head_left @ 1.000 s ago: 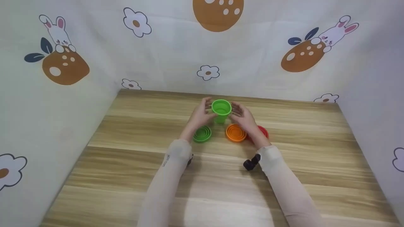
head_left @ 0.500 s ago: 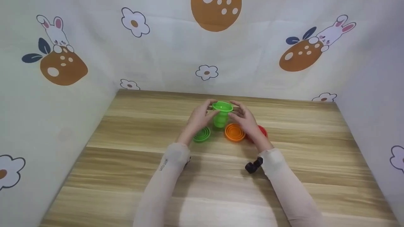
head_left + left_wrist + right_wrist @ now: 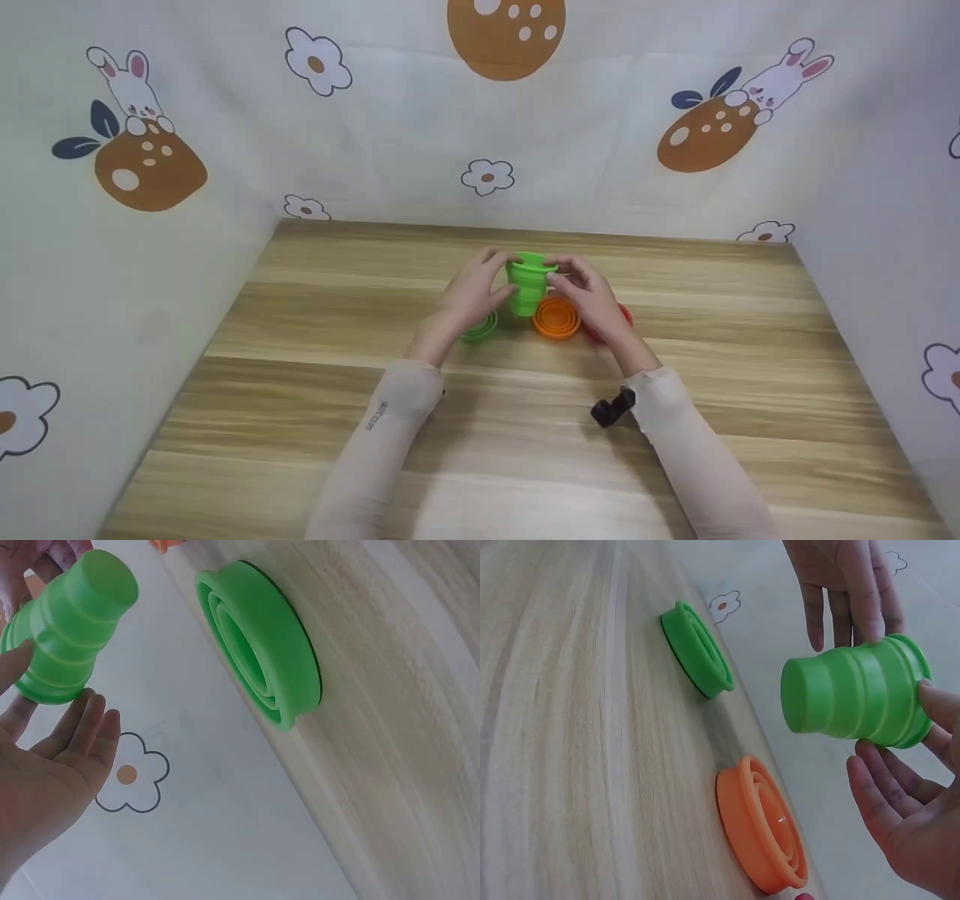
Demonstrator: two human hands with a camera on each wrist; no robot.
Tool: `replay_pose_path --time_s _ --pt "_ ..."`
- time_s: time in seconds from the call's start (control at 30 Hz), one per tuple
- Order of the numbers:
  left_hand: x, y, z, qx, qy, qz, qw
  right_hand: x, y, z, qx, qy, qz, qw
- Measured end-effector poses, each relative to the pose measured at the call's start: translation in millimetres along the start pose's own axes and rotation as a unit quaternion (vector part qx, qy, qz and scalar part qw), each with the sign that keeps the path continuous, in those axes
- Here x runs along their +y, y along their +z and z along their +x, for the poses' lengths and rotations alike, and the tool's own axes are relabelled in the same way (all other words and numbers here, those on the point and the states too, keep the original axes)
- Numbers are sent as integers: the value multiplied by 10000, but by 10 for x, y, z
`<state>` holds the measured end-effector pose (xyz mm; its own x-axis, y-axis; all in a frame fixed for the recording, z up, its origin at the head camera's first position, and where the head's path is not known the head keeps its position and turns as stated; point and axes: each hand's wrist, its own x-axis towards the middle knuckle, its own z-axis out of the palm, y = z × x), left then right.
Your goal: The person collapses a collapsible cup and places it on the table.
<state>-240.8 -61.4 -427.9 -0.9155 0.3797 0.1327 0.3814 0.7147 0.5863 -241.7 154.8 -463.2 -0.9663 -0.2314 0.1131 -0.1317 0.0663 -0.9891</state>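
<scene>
A light green collapsible cup (image 3: 529,292) is stretched to full height and held in the air between both hands, its rim toward the back and its base tilted toward me. My left hand (image 3: 471,289) holds it from the left, with the thumb on its ribbed wall and fingers at the rim. From the right, my right hand (image 3: 591,291) pinches the rim between thumb and fingers. In the right wrist view, the cup (image 3: 855,694) lies sideways with its base pointing left. A folded green cup (image 3: 262,645) sits on the table below my left hand.
A folded orange cup (image 3: 556,318) rests on the wooden table (image 3: 517,420) in front of the held cup. To its right a folded red cup (image 3: 626,313) is partly hidden by my right wrist. Patterned white cloth walls (image 3: 405,135) border the table.
The light green cup has come down and nearer, and its base has tipped toward me, so more of its outer wall shows. Both hands moved with it; the folded cups stayed put.
</scene>
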Motion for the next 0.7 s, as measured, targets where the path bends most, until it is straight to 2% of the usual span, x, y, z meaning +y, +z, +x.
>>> replay_pose_path --time_s 0.13,0.23,0.33,0.47,0.57,0.7 --pt "11 2 -52 50 439 6 9990 -1 0 -52 -80 61 14 9999" --pt "19 0 -80 -21 718 -221 9972 -3 -5 -89 -113 154 -112 9998" --pt "28 -3 -98 -142 869 -503 9948 0 -17 -126 -272 180 -278 9991" --pt "39 4 -110 -263 923 -640 9933 5 -41 -174 -473 110 -538 9974" --pt "47 17 -117 -365 873 -748 9927 13 -60 -204 -482 54 -721 9962" --pt "51 40 -124 -558 652 -1245 9885 23 -80 -235 -475 -132 -749 9960"
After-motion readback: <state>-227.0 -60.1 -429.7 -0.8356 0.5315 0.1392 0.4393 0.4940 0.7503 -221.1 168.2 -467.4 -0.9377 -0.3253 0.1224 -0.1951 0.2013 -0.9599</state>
